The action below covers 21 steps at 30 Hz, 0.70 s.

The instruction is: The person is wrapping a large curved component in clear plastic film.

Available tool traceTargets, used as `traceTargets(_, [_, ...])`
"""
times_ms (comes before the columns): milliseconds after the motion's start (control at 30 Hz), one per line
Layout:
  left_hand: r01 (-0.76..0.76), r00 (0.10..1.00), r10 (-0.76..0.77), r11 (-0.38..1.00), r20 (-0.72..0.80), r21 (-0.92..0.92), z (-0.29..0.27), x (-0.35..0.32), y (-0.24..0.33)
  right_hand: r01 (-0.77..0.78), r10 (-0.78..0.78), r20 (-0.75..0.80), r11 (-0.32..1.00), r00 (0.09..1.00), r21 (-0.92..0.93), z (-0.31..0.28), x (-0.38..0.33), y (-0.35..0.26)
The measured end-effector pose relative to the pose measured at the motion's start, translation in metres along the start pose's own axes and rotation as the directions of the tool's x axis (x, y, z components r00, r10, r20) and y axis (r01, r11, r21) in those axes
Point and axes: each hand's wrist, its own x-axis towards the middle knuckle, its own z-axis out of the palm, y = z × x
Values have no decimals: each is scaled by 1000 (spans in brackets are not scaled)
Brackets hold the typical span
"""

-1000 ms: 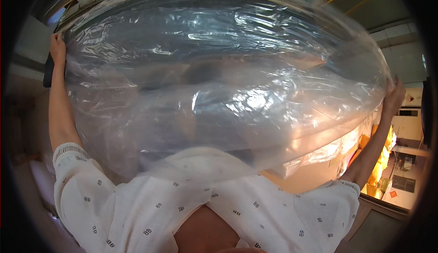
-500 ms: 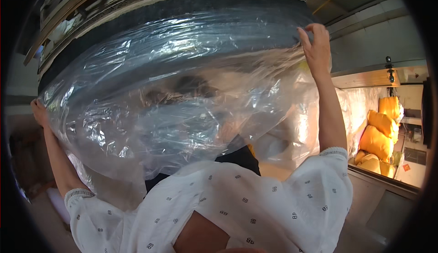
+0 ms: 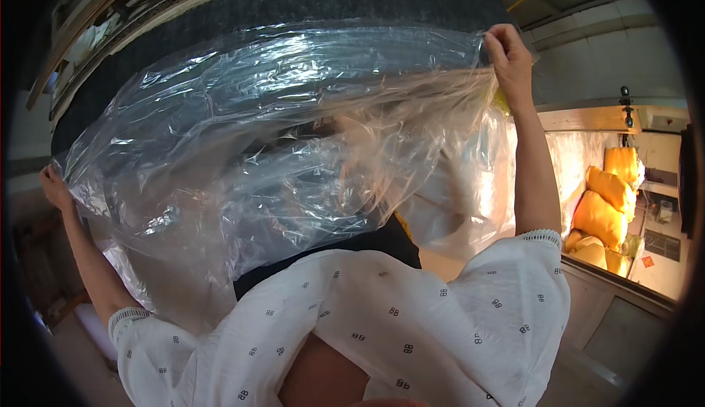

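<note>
A large sheet of clear, crinkled plastic film (image 3: 257, 157) is stretched out in front of me and fills most of the view. My left hand (image 3: 55, 186) grips its lower left edge with the arm stretched out to the side. My right hand (image 3: 507, 54) is raised high and pinches the film's upper right corner. Behind the film lies a big dark grey padded slab (image 3: 316, 3), like a mattress, with a pale edge along its top. My white patterned sleeves (image 3: 411, 319) show at the bottom.
Yellow stuffed sacks (image 3: 606, 201) are piled at the right beyond a pale counter or ledge (image 3: 624, 289). A grey wall (image 3: 609, 54) and a wooden beam rise behind my right arm. Shelving or framing (image 3: 95, 32) runs along the upper left.
The film was spread wide with both arms out a second ago. Since then my right hand has risen high and my left has dropped, tilting the sheet and exposing more of the dark slab.
</note>
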Motion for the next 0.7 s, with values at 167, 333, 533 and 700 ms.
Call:
traceTargets(167, [245, 951, -272, 952, -144, -182, -35, 14, -43, -6, 15, 116, 997, 993, -73, 6, -6, 0])
traceTargets(333, [376, 884, -465, 762, -42, -528, -100, 5, -57, 49, -43, 67, 996, 997, -81, 14, 0, 5])
traceTargets(533, [423, 889, -423, 612, 176, -668, -169, -30, -54, 166, -155, 101, 981, 983, -106, 9, 5, 19])
traceTargets(700, [242, 967, -213, 940, 138, -242, -207, -39, -77, 395, -394, -85, 919, 915, -5, 17, 53, 44])
